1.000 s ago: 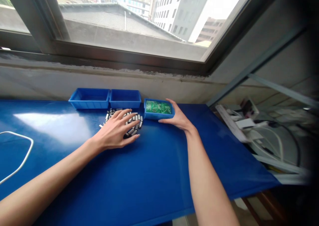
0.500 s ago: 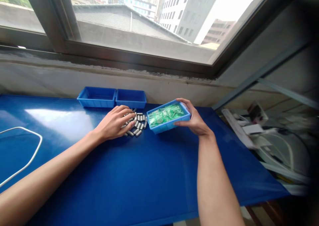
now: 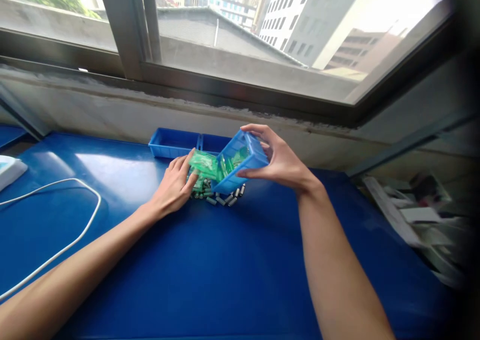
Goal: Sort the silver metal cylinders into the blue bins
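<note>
My right hand (image 3: 281, 160) is closed around the right end of a light-blue plastic bin (image 3: 227, 182), which is tilted steeply to the left. Green plastic packets (image 3: 205, 165) are sliding out over its lower end, while others stay inside. Beneath lie several short silvery metal cylinders (image 3: 231, 200), partly covered by the packets and the bin. My left hand (image 3: 173, 184) is beside the pile with thumb and fingers apart. Its fingertips are at the left edge of the packets; whether they touch is unclear.
Two darker blue bins (image 3: 170, 151) stand side by side against the wall below the window. A white cable (image 3: 84, 230) curves across the left of the blue tabletop (image 3: 187, 280), near a white object (image 3: 11, 170). Papers and other items (image 3: 420, 215) lie off the right edge.
My right hand has tipped the light-blue bin leftward over the metal cylinders, and green packets have come out. My left hand's fingers have lifted off the cylinders. The view has shifted left.
</note>
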Action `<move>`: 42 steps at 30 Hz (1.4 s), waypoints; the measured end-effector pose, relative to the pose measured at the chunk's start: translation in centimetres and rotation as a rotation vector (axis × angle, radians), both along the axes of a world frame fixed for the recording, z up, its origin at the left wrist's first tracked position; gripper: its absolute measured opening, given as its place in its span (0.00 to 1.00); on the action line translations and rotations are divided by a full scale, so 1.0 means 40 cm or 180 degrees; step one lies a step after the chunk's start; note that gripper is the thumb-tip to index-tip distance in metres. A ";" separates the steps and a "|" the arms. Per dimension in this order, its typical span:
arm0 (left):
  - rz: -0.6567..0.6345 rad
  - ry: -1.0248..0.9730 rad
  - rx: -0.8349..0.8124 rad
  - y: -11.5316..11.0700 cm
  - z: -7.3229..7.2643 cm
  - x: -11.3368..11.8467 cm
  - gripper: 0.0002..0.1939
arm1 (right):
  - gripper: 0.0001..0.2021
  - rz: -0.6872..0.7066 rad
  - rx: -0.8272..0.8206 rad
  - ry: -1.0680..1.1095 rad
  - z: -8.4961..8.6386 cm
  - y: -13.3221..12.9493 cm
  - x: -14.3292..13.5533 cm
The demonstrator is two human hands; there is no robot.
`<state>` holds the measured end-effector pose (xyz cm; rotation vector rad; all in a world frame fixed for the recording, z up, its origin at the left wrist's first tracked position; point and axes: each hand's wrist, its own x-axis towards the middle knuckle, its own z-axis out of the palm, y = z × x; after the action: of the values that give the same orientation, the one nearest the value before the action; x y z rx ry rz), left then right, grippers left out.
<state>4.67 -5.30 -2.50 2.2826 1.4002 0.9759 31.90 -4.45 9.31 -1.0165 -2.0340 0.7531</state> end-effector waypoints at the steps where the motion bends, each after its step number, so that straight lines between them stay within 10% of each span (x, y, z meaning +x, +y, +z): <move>1: 0.0009 -0.0003 -0.0056 0.002 -0.004 -0.001 0.30 | 0.47 0.0039 0.0023 -0.0102 0.002 0.009 -0.013; 10: -0.0127 -0.0764 0.0325 0.009 0.004 -0.020 0.32 | 0.43 -0.0038 0.0300 -0.0587 0.025 0.005 -0.063; 22: 0.0122 0.0427 0.0793 -0.017 0.050 0.045 0.31 | 0.35 0.0114 0.0429 -0.0518 0.081 -0.026 -0.067; 30: -0.0676 0.1295 0.0750 -0.019 0.056 0.099 0.22 | 0.38 -0.0156 0.0532 -0.0597 0.069 -0.028 0.028; 35: -0.0604 0.1217 0.0872 -0.012 0.047 0.122 0.21 | 0.40 -0.0838 0.0554 -0.0216 -0.005 -0.016 0.139; 42: -0.0713 0.1205 0.0989 -0.012 0.059 0.170 0.21 | 0.44 -0.1939 0.0712 0.0723 -0.214 0.032 0.240</move>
<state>11.47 -5.79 -0.13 2.9028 1.1443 0.7616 41.51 -3.17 0.76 -1.2615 -1.4553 0.2921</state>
